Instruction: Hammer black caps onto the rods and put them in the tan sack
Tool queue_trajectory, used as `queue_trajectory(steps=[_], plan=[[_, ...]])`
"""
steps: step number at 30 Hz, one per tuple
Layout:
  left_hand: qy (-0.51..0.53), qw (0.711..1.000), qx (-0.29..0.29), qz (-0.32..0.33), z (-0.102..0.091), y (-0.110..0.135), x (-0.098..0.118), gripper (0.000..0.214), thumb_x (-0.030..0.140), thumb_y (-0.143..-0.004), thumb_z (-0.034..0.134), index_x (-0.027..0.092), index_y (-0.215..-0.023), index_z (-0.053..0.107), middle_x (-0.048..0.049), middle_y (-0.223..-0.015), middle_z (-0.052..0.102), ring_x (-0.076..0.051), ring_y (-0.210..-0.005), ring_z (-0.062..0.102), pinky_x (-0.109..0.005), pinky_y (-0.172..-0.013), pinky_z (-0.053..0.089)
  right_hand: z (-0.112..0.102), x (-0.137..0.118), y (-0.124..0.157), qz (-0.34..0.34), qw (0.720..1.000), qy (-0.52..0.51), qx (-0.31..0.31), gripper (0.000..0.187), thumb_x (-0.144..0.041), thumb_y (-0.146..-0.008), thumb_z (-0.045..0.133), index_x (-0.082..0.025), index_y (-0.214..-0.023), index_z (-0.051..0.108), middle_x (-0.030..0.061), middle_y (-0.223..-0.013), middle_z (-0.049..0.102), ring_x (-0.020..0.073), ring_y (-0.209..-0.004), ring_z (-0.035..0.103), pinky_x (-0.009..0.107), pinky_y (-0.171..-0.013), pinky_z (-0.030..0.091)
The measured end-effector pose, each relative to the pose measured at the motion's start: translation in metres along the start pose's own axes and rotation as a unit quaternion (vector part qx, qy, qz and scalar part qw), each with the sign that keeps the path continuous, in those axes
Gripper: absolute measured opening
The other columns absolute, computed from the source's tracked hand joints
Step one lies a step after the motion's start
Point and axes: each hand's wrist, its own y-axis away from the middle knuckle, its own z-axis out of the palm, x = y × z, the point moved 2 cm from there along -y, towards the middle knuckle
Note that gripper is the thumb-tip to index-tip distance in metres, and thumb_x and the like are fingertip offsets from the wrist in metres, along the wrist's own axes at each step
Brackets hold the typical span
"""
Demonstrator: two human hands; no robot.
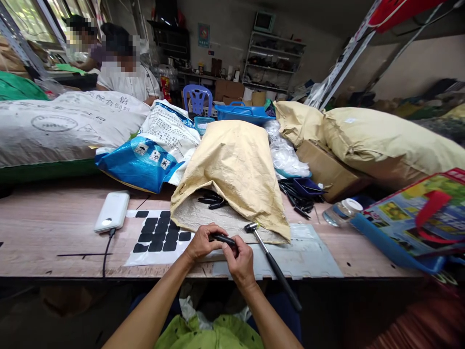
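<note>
Between my two hands is a slim black stick-like piece [222, 238], its exact kind too small to make out. My left hand [204, 242] pinches one end, and my right hand [238, 257] has its fingers closed round the other. Just beyond them lies a tan paper sack [240, 160], its mouth facing me, with several similar black pieces [212, 199] inside. A small hammer [271, 261] with a black handle rests to the right of my right hand, its head on the sack's edge. Left of my hands is a sheet with black rounded squares [158, 235].
A white power bank [113, 211] with a black cable lies at left. More black pieces [298, 198] are heaped right of the sack, near a clear jar [341, 212] and a colourful bag [417, 213]. Full sacks [392, 140] line the back. Two people sit at the far left.
</note>
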Motion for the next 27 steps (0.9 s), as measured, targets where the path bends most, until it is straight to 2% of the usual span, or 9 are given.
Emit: queue_trajectory(steps=[8,13,18,21,23,24,25,26,27], plan=[[-0.022,0.999,-0.001,0.037,0.003,0.001,0.008,0.025,0.04,-0.077,0.08,0.018,-0.088,0.083,-0.0068,-0.07,0.071,-0.02,-0.075,0.059,-0.032,-0.073,0.045,0.002,0.006,-0.001,0.0,1.0,-0.023,0.015,0.034,-0.042,-0.091,0.059,-0.02,-0.067,0.05,-0.0071,-0.056,0.037,0.0099,-0.053,0.036,0.024,-0.052,0.026],[-0.116,0.988,0.035,0.095,0.013,0.008,0.038,0.011,0.027,-0.076,0.078,0.021,-0.084,0.083,-0.005,-0.065,0.068,-0.021,-0.072,0.058,-0.036,-0.075,0.043,-0.009,-0.001,0.006,-0.024,0.996,-0.09,0.017,0.034,-0.042,-0.095,0.054,-0.02,-0.07,0.051,-0.0045,-0.062,0.041,0.0121,-0.059,0.04,0.025,-0.057,0.032],[-0.114,0.985,0.042,0.119,0.032,0.046,0.074,0.014,0.025,-0.079,0.077,0.02,-0.092,0.082,-0.0059,-0.071,0.071,-0.021,-0.071,0.06,-0.037,-0.074,0.045,-0.039,-0.019,0.038,-0.037,0.992,-0.116,-0.017,0.034,-0.04,-0.097,0.053,-0.02,-0.07,0.048,-0.004,-0.066,0.038,0.0125,-0.062,0.04,0.026,-0.06,0.032],[-0.095,0.988,0.013,0.119,0.042,0.09,0.074,0.031,0.025,-0.08,0.076,0.022,-0.111,0.078,-0.0072,-0.084,0.076,-0.022,-0.076,0.065,-0.037,-0.078,0.048,-0.052,-0.015,0.075,-0.035,0.99,-0.107,-0.082,0.037,-0.041,-0.096,0.053,-0.02,-0.067,0.046,-0.0041,-0.064,0.038,0.0126,-0.06,0.041,0.026,-0.06,0.032],[-0.102,0.993,-0.007,0.065,0.043,0.124,0.061,0.037,0.029,-0.08,0.077,0.022,-0.116,0.075,-0.0089,-0.093,0.077,-0.024,-0.084,0.068,-0.038,-0.082,0.05,-0.053,-0.003,0.1,-0.015,0.988,-0.086,-0.127,0.038,-0.044,-0.096,0.052,-0.02,-0.067,0.048,-0.0038,-0.063,0.041,0.0129,-0.06,0.044,0.026,-0.06,0.033],[-0.122,0.992,0.0,0.023,0.041,0.141,0.051,0.027,0.031,-0.083,0.074,0.022,-0.109,0.077,-0.0088,-0.089,0.076,-0.024,-0.082,0.067,-0.037,-0.078,0.051,-0.051,0.004,0.111,0.008,0.987,-0.066,-0.144,0.039,-0.045,-0.097,0.051,-0.02,-0.067,0.049,-0.0036,-0.063,0.044,0.0131,-0.06,0.045,0.025,-0.059,0.034],[-0.153,0.987,0.029,-0.039,0.038,0.157,0.039,0.015,0.031,-0.087,0.068,0.022,-0.094,0.078,-0.008,-0.081,0.074,-0.023,-0.078,0.066,-0.035,-0.074,0.05,-0.048,0.013,0.12,0.039,0.987,-0.035,-0.153,0.039,-0.046,-0.098,0.05,-0.02,-0.069,0.051,-0.0034,-0.062,0.045,0.0134,-0.059,0.046,0.025,-0.057,0.033],[-0.188,0.975,0.063,-0.101,0.033,0.171,0.027,0.016,0.032,-0.089,0.064,0.022,-0.089,0.077,-0.008,-0.08,0.072,-0.023,-0.077,0.066,-0.034,-0.073,0.051,-0.045,0.022,0.127,0.071,0.985,0.005,-0.156,0.039,-0.047,-0.099,0.049,-0.02,-0.072,0.054,-0.0029,-0.062,0.049,0.0138,-0.059,0.048,0.025,-0.056,0.034],[-0.223,0.957,0.093,-0.158,0.028,0.184,0.016,0.019,0.034,-0.089,0.063,0.021,-0.096,0.075,-0.0083,-0.086,0.071,-0.023,-0.082,0.066,-0.035,-0.075,0.052,-0.04,0.031,0.131,0.097,0.981,0.053,-0.157,0.038,-0.048,-0.099,0.048,-0.02,-0.076,0.058,-0.0022,-0.063,0.053,0.0146,-0.059,0.051,0.025,-0.055,0.034]])
